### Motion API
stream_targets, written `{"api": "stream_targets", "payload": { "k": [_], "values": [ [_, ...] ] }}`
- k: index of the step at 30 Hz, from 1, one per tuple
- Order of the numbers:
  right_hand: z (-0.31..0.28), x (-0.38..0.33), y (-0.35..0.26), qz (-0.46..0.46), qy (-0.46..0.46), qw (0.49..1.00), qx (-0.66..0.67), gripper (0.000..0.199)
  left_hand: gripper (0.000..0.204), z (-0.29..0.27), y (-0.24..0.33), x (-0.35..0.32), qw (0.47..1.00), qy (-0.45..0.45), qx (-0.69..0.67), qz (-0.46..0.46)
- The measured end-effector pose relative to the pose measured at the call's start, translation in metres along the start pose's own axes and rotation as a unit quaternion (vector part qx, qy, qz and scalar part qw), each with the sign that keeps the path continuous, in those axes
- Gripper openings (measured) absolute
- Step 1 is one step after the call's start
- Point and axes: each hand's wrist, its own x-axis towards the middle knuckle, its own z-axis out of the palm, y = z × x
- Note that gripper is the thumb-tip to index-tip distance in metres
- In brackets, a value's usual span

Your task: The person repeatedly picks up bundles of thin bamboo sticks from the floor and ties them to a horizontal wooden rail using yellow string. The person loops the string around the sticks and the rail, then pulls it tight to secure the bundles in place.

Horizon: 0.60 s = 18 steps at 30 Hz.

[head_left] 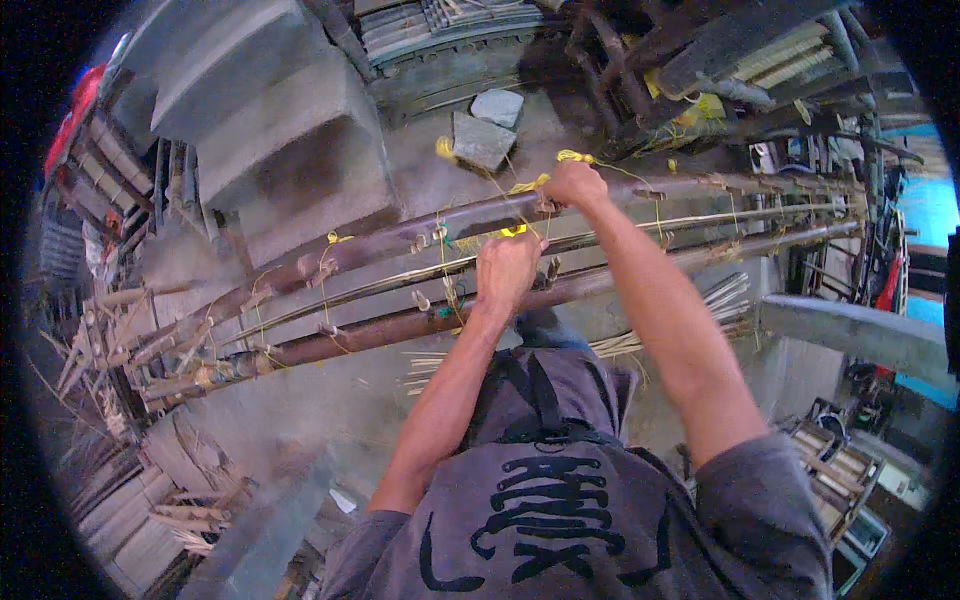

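Two long brown poles, a far pole [375,250] and a near pole [385,325], run across in front of me. Between them lie long thin strips [390,280], tied along their length with thin strings. Small wooden pegs [421,299] stick out of the poles. My right hand [577,186] is closed at the far pole, with yellow cord [574,156] bunched at its knuckles. Nearer to me, my left hand [507,270] is closed above the strips, its fingertips pinching a thin string [547,226]. A yellow loop [513,231] lies just beyond it.
Beyond the far pole, two grey stone slabs [482,140] rest on the floor. Concrete steps [270,130] rise at the far left. Thin sticks [725,300] lie under the poles at right. A wooden rack [830,465] stands at the lower right.
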Motion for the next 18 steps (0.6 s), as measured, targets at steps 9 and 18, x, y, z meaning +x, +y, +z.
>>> {"api": "stream_targets", "payload": {
  "k": [9, 18],
  "values": [
    [0.002, -0.194, -0.002, -0.345, -0.158, 0.825, 0.418, 0.025, 0.02, 0.006, -0.007, -0.009, 0.999, 0.039, -0.027, 0.015],
    [0.081, -0.199, 0.011, -0.387, -0.105, 0.906, 0.14, 0.022, 0.038, -0.007, -0.017, 0.152, 0.94, -0.107, -0.282, -0.158]
  ]
}}
